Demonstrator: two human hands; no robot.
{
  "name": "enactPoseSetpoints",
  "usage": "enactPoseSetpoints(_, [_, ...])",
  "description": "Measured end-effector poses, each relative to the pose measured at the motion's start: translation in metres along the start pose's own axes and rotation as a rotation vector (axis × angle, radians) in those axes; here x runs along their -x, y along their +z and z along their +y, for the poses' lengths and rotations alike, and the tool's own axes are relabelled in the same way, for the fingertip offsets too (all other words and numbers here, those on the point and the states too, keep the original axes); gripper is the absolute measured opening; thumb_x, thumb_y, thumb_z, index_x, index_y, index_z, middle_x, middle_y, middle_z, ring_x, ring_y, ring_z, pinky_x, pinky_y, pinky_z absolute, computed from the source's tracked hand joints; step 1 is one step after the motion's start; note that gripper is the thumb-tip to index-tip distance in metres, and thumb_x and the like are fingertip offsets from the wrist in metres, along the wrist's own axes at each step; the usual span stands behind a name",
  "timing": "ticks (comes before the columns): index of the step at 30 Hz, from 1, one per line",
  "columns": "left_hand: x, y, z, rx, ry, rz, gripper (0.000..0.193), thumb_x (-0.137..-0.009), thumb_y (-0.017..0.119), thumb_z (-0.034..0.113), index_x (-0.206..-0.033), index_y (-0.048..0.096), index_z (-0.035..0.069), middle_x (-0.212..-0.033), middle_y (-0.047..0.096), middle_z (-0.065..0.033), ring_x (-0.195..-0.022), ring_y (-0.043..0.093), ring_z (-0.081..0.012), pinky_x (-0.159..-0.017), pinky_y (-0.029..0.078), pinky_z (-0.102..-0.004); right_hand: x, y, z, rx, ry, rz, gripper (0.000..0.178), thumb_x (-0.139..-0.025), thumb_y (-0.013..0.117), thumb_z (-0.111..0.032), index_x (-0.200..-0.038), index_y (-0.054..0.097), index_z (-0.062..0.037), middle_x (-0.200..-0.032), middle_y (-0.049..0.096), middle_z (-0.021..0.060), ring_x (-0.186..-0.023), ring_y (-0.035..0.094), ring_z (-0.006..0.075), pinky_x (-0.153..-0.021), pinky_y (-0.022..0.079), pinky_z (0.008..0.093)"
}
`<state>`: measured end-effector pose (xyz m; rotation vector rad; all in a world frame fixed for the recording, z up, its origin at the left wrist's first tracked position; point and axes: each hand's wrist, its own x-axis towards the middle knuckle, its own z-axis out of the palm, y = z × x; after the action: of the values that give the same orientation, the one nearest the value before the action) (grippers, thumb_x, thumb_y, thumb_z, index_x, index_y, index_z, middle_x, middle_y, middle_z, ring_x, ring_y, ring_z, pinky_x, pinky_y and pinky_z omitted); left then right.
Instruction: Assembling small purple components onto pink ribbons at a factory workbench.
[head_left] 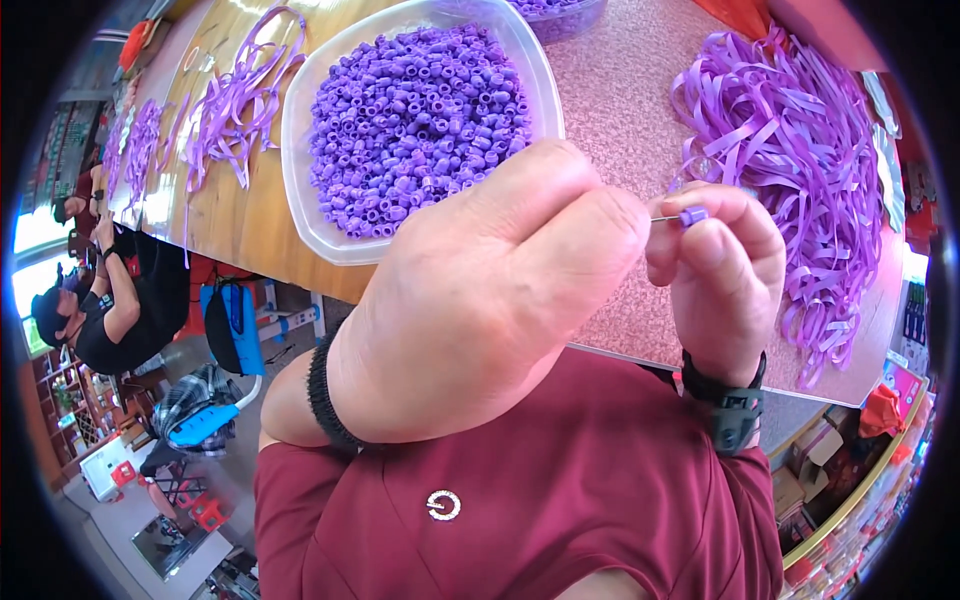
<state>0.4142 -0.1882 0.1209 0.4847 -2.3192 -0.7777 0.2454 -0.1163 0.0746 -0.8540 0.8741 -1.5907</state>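
Observation:
My left hand (490,280), large in front with a black band at the wrist, is closed, and its back hides most of the fingers. From its fingertips a thin metal rod (664,219) sticks out to the right. The rod's other end meets a small purple tubular bead (692,216). Thumb and index finger of my right hand (730,265) pinch that bead; a dark watch is on this wrist. Just beyond my left hand stands a translucent plastic tub (295,175) heaped with similar purple beads (420,115).
Right of my hands lies a big pile of purple ribbons (790,160) on the pinkish tabletop (620,110). More purple ribbon loops (240,100) lie on wood at the far left. Behind the tub is a second container (570,22). Other people (120,310) sit at the left.

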Motion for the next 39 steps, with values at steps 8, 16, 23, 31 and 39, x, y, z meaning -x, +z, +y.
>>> enactPoseSetpoints(8, [0.002, 0.006, 0.003, 0.201, -0.213, 0.142, 0.021, -0.074, 0.057, -0.012, -0.092, 0.061, -0.003, -0.082, 0.058, -0.0106, -0.07, 0.057, -0.0195, -0.061, 0.046, -0.0261, -0.005, 0.008, -0.007, 0.483, -0.059, -0.073, 0.015, -0.079, 0.063, -0.005, -0.091, 0.06, 0.0043, -0.083, 0.061, 0.0097, -0.072, 0.058, 0.0135, -0.065, 0.046, 0.0232])
enactPoseSetpoints(16, [0.025, -0.01, -0.02, 0.103, -0.197, 0.099, 0.022, -0.078, 0.055, -0.008, -0.098, 0.06, -0.001, -0.081, 0.058, -0.0086, -0.072, 0.056, -0.0181, -0.065, 0.044, -0.0255, -0.058, 0.008, -0.034, 0.986, -0.128, -0.128, 0.019, -0.08, 0.06, -0.01, -0.095, 0.061, 0.0025, -0.08, 0.06, 0.0058, -0.073, 0.055, 0.0107, -0.066, 0.043, 0.0237])
enactPoseSetpoints(23, [0.044, -0.016, -0.027, 0.166, -0.235, 0.08, 0.022, -0.077, 0.056, -0.006, -0.098, 0.06, -0.001, -0.079, 0.058, -0.0076, -0.069, 0.055, -0.0175, -0.063, 0.043, -0.026, -0.202, -0.018, 0.009, 1.481, -0.526, -0.033, 0.028, -0.08, 0.059, -0.02, -0.1, 0.061, -0.0003, -0.087, 0.061, 0.0149, -0.078, 0.059, 0.0254, -0.071, 0.047, 0.0333])
enactPoseSetpoints(31, [0.047, -0.018, -0.032, 0.226, -0.235, 0.121, 0.022, -0.076, 0.057, -0.006, -0.097, 0.06, 0.0, -0.079, 0.061, -0.0076, -0.071, 0.058, -0.0186, -0.065, 0.044, -0.0271, -0.248, 0.002, 0.038, 1.721, -0.42, -0.083, 0.023, -0.079, 0.056, -0.022, -0.094, 0.064, -0.0077, -0.091, 0.06, 0.0136, -0.088, 0.058, 0.0298, -0.078, 0.046, 0.0389])
enactPoseSetpoints(39, [0.037, -0.02, -0.028, 0.172, -0.304, 0.077, 0.023, -0.075, 0.057, -0.007, -0.096, 0.061, 0.0, -0.079, 0.06, -0.0075, -0.07, 0.057, -0.0181, -0.064, 0.044, -0.0264, -0.248, -0.003, 0.042, 1.685, -0.463, -0.13, 0.02, -0.075, 0.056, -0.02, -0.088, 0.066, -0.0099, -0.087, 0.059, 0.0111, -0.086, 0.057, 0.0285, -0.076, 0.046, 0.0392])
